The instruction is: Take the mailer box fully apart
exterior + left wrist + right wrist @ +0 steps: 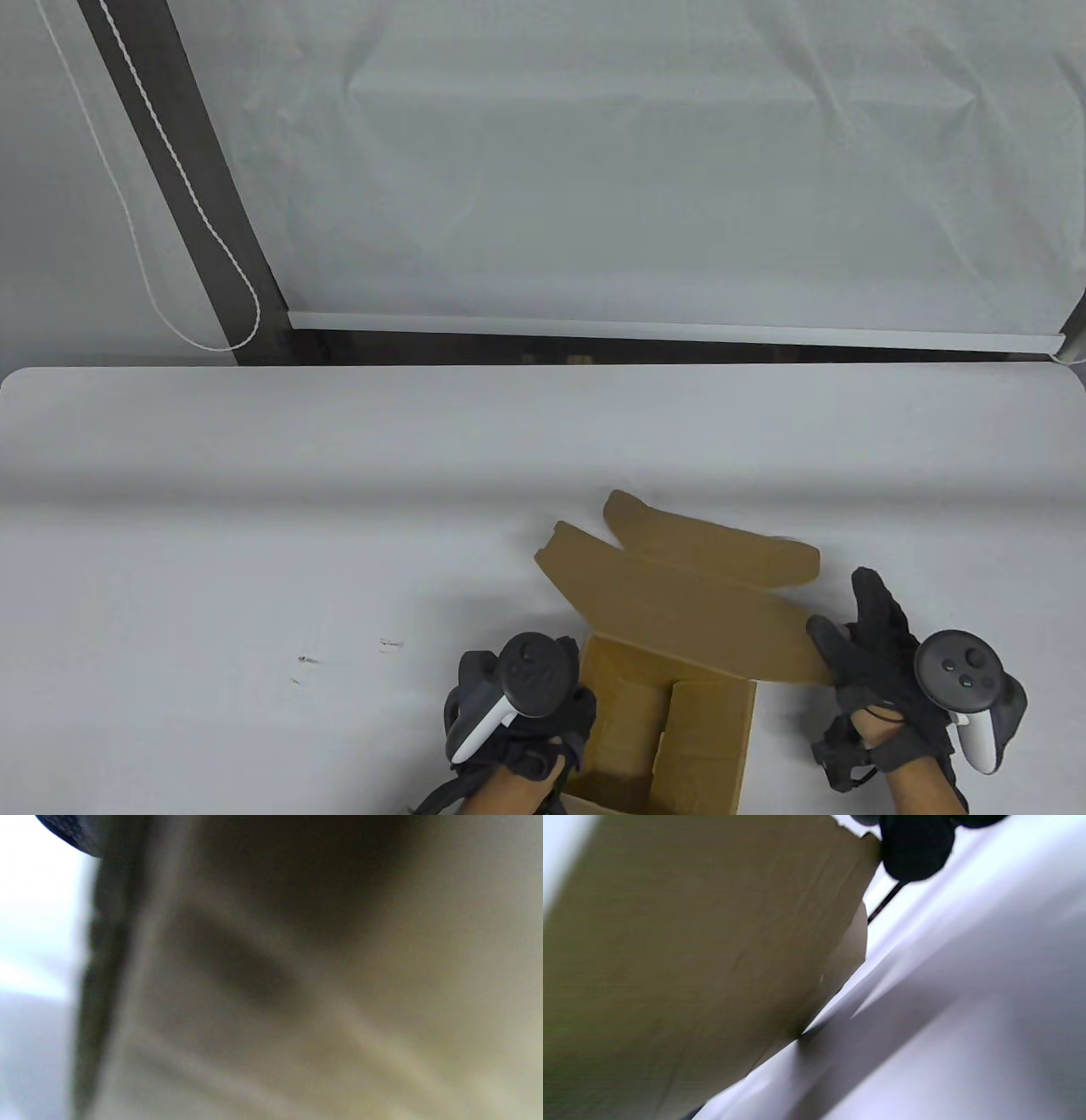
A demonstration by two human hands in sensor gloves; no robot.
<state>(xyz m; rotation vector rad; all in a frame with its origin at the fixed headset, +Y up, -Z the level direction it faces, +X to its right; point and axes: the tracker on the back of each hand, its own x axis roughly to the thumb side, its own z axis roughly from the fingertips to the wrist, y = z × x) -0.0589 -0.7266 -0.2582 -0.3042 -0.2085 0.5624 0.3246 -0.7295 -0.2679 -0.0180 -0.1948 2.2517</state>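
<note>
A brown cardboard mailer box (679, 739) stands open at the table's near edge, its lid (687, 594) lifted and tilted back with its flaps spread. My left hand (543, 722) presses against the box's left wall; its fingers are hidden behind the tracker. My right hand (857, 645) holds the lid's right corner, thumb on the cardboard and fingers stretched up behind it. In the right wrist view the lid (704, 955) fills the left, with a gloved fingertip (916, 849) at its top corner. The left wrist view is a blur of cardboard (318, 984).
The white table (254, 526) stretches far and left of the box. A white backdrop sheet (645, 170) and a dark post (195, 187) with a white cord stand behind the table's far edge.
</note>
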